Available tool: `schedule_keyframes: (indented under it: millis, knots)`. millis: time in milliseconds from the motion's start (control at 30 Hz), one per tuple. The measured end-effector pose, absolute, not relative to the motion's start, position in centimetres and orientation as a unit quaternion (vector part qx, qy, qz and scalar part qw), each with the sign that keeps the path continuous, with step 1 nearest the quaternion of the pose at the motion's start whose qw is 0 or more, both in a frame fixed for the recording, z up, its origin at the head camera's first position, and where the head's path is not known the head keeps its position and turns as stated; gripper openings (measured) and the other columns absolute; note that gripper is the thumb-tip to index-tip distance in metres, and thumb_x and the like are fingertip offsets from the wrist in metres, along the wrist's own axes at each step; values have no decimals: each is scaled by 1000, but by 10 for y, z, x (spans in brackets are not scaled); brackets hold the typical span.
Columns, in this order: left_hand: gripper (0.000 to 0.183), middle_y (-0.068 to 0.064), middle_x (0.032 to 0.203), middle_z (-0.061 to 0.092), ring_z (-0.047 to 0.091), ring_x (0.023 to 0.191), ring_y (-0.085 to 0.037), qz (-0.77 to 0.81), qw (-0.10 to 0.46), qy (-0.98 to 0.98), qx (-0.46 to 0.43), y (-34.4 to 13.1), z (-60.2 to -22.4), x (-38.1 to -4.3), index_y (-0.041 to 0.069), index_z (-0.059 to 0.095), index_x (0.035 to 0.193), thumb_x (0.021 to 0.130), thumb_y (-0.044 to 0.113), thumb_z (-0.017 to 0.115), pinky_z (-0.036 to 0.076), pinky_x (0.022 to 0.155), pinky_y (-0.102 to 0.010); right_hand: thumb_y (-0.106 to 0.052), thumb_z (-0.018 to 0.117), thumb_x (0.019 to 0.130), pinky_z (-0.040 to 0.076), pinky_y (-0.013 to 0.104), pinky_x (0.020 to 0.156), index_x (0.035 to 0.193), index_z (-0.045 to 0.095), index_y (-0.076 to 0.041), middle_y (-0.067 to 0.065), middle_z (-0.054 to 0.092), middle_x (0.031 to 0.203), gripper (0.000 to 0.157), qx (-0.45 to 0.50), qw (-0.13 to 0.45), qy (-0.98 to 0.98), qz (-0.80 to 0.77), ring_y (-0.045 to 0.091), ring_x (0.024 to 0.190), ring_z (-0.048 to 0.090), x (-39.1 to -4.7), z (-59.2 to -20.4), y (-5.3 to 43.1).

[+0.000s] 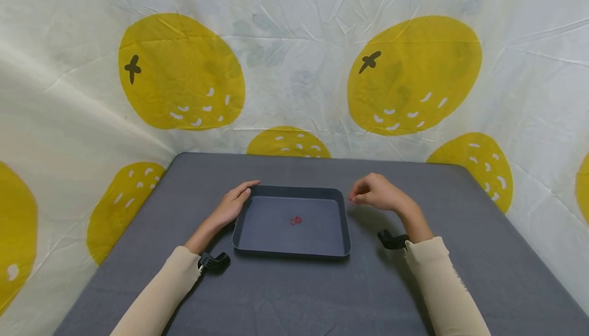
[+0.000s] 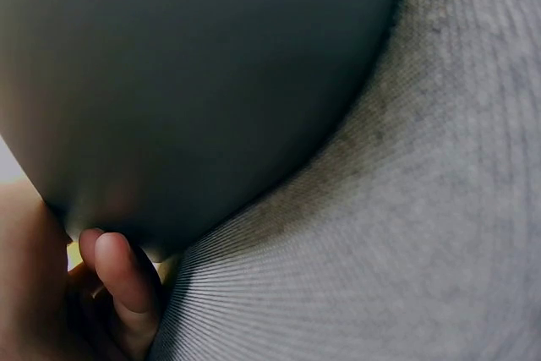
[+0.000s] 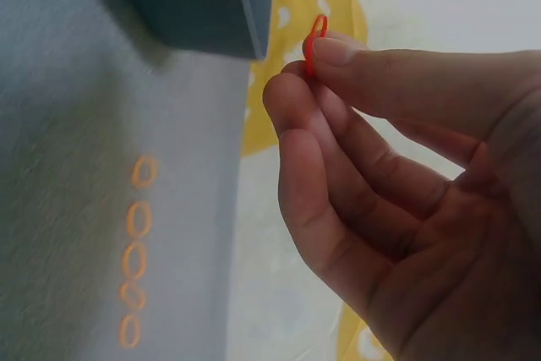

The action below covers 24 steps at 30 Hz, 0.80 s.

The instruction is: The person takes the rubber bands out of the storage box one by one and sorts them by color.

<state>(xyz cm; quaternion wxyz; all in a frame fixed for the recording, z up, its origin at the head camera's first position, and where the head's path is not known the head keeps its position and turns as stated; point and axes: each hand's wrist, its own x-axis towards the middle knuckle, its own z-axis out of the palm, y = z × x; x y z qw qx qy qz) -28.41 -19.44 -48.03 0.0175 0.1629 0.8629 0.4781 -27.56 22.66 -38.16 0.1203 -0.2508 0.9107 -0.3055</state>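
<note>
A shallow dark grey-blue rectangular tray (image 1: 294, 191) lies on the table, with a few small red rubber bands (image 1: 298, 220) close together near the middle of its floor. At the tray's back left corner, my left hand (image 1: 233, 204) grips the rim, thumb along the top. Curled fingertips (image 2: 118, 264) show close against the tray's outer corner in the left wrist view. Just right of the tray, my right hand (image 1: 378, 192) is raised above the table. Its thumb and forefinger pinch a thin red rubber band (image 3: 310, 55), the loop sticking up past the fingertips.
Several orange rings (image 3: 133, 279) appear in a line over the grey cloth in the right wrist view. A grey cloth covers the table (image 1: 285, 295). Behind it hangs a white curtain (image 1: 294, 85) with large yellow fruit prints. Each wrist wears a black camera mount (image 1: 391, 240).
</note>
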Motion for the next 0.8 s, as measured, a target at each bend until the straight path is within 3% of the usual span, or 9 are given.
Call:
schedule_keyframes:
  millis: [267, 500, 800]
  knots:
    - [38, 1, 150, 42, 34, 142, -26, 477, 16, 863, 165, -196, -480, -284, 31, 45, 143, 106, 29, 35, 29, 113, -54, -3, 65, 88, 53, 31, 68, 89, 74, -1, 13, 74, 90, 9, -232, 139, 909, -316, 23, 81, 68, -281, -395, 242]
    - [39, 1, 150, 42, 34, 142, -25, 477, 12, 863, 165, -196, -482, -286, 28, 45, 144, 106, 29, 36, 29, 113, -54, -7, 70, 85, 51, 30, 64, 87, 75, -5, 6, 73, 85, 7, -239, 141, 914, -296, 13, 71, 61, -289, -411, 247]
    - [39, 0, 151, 41, 33, 143, -27, 478, 17, 862, 168, -196, -482, -285, 29, 45, 144, 106, 30, 35, 29, 113, -55, 5, 65, 78, 47, 26, 56, 82, 74, -4, 4, 69, 75, 13, -232, 149, 915, -294, 12, 62, 56, -290, -423, 249]
